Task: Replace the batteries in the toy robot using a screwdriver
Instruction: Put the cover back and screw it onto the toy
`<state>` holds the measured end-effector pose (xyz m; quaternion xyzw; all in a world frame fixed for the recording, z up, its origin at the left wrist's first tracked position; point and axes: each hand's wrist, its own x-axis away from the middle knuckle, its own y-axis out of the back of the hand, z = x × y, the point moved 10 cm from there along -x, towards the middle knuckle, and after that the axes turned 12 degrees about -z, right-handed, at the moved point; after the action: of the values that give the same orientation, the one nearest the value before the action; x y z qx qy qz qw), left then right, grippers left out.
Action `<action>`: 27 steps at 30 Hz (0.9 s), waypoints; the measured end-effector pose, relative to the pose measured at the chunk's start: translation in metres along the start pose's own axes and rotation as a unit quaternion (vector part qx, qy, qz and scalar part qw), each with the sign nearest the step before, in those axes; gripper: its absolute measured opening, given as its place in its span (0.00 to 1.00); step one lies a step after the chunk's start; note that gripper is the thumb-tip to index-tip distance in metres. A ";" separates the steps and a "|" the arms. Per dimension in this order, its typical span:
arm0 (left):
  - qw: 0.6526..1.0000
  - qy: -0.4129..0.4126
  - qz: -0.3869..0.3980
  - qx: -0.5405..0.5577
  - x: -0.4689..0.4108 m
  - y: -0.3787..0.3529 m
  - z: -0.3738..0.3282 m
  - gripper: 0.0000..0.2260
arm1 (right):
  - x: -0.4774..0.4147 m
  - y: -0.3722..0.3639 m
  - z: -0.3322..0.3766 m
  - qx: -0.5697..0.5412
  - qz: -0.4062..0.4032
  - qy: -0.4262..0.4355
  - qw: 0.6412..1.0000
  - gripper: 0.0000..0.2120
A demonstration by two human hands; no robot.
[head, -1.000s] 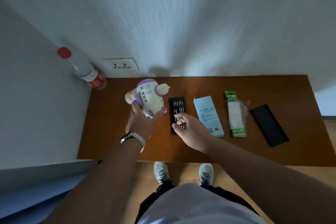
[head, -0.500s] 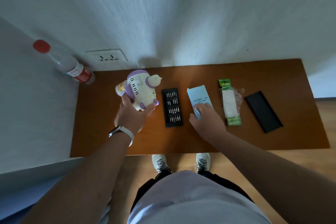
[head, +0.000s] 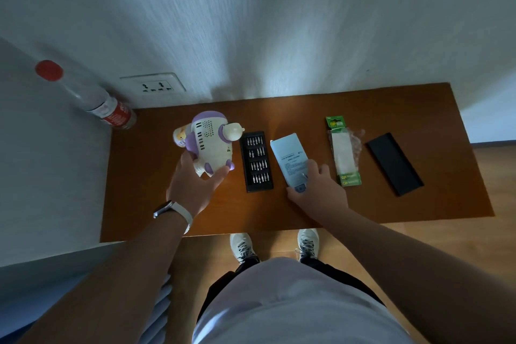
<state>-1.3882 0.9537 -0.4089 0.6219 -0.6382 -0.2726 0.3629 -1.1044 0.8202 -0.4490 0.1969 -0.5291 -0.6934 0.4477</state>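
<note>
Robot [head: 210, 145] was held above the left part of the table [head: 418, 109]. My left hand [head: 195, 190] was closed round its foot end, and the slotted back shell faced the camera. My right hand [head: 318, 190] was clamped on the near end of the blue pack [head: 287, 153], thumb at the left edge and fingers curled over the right. The pack lay between the bit tray [head: 257, 160] and the battery pack [head: 344, 148].

Procedure, as I judged it:
1. Lift the blue pack straight up. The open tray sat just left of it, and a sideways sweep could scatter the bits.
2. Keep the robot back-up and steady in the left hand, or lay it face down before driving any screw.
3. Match the bit to the screw before applying torque.

Limits of view:
- No screwdriver handle was visible, and I could not tell whether the blue pack contained one.
- The battery cover and its screw could not be made out on the shell.
- A small glint by the right fingers could not be identified.
- The print on the blue pack was unreadable.
- The battery pack's cell count was unclear.
</note>
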 end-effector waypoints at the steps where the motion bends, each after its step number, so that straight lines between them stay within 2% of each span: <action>1: 1.000 0.004 -0.001 0.010 0.002 -0.001 0.000 0.31 | 0.004 -0.002 0.001 -0.013 0.001 -0.004 1.000 0.33; 7: 0.998 0.031 -0.024 0.048 0.009 -0.003 -0.001 0.32 | 0.015 -0.001 -0.005 -0.067 -0.022 -0.016 0.997 0.31; 11: 0.995 0.050 -0.066 0.058 0.015 0.002 -0.004 0.32 | 0.006 0.014 -0.024 -0.069 -0.042 -0.022 0.997 0.31; 15: 0.985 0.054 -0.160 0.028 0.027 0.021 -0.015 0.33 | -0.008 0.032 -0.050 -0.057 -0.054 -0.042 0.996 0.32; 17: 0.973 0.033 -0.228 0.003 0.035 0.036 -0.026 0.28 | -0.014 0.039 -0.061 -0.057 -0.059 -0.053 0.995 0.32; 19: 0.965 -0.008 -0.263 -0.011 0.042 0.041 -0.040 0.23 | -0.018 0.043 -0.067 -0.055 -0.062 -0.051 0.995 0.32; 24: 0.968 -0.149 -0.198 -0.042 0.061 0.013 -0.081 0.11 | -0.022 0.044 -0.065 -0.055 -0.061 -0.014 0.996 0.32; 27: 0.968 -0.221 -0.110 -0.055 0.076 -0.022 -0.106 0.06 | -0.022 0.043 -0.060 -0.054 -0.054 0.006 0.997 0.31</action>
<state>-1.2872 0.8879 -0.3549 0.5918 -0.6142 -0.4759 0.2144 -1.0307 0.8032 -0.4358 0.2051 -0.4768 -0.7428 0.4229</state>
